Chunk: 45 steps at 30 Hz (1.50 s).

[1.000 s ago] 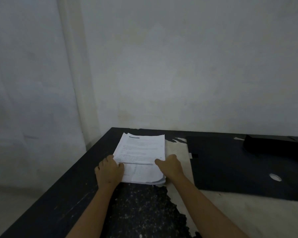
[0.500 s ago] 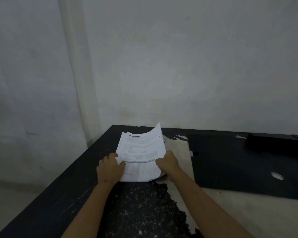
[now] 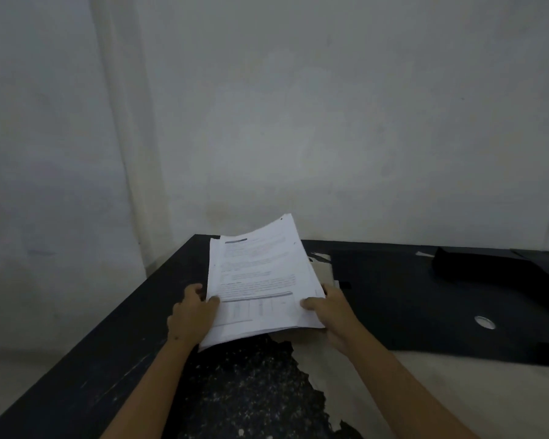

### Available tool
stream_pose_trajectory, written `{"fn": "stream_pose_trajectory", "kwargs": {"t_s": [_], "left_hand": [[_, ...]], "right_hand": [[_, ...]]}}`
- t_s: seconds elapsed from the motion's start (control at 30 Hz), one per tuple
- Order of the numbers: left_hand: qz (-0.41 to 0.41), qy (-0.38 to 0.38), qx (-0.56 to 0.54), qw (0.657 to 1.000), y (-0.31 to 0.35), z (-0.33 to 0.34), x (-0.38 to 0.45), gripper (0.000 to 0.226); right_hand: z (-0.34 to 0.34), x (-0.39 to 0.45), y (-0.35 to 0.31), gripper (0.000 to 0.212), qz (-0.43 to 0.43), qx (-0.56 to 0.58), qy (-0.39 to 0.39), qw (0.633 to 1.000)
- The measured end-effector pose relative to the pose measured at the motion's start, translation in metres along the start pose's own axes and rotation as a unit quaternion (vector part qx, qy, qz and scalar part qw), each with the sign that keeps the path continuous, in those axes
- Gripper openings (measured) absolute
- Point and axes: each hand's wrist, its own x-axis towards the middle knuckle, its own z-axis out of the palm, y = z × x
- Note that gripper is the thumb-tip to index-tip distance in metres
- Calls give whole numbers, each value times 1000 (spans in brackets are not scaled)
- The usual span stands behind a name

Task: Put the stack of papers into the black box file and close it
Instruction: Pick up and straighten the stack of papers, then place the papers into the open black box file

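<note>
A stack of white printed papers [image 3: 257, 277] is lifted off the table, its far edge tilted up toward the wall. My left hand [image 3: 192, 315] grips the stack's near left edge, thumb on top. My right hand [image 3: 332, 312] grips the near right edge the same way. To the right lies the black box file [image 3: 425, 305], opened flat on the table, with a round finger hole [image 3: 484, 322] and a raised black part [image 3: 476, 267] at its far right end.
The table [image 3: 102, 359] is black with a worn, peeling top that shows pale patches [image 3: 457, 403] near me. Its left edge drops off to the floor. A plain grey wall [image 3: 298, 122] stands right behind the table.
The papers lay flat on the table a second ago. Both hands have closed on the stack's near corners and raised it, so it now tilts up clear of the table.
</note>
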Motion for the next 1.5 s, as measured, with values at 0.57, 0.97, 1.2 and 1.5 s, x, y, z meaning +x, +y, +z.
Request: {"fn": "stream_pose_trajectory", "kwargs": {"t_s": [0.57, 0.97, 1.2, 1.5], "left_hand": [[75, -140, -183, 970, 134, 140, -36, 39], [67, -173, -124, 975, 162, 217, -25, 23], [126, -162, 5, 979, 165, 224, -20, 41], [184, -158, 55, 969, 162, 230, -47, 39]], "right_hand": [[-201, -10, -16, 37, 0, -55, 57, 997], [-361, -23, 6, 23, -77, -378, 463, 798], [-394, -26, 39, 63, 158, -402, 482, 762], [-394, -25, 42, 58, 173, -424, 465, 758]]}}
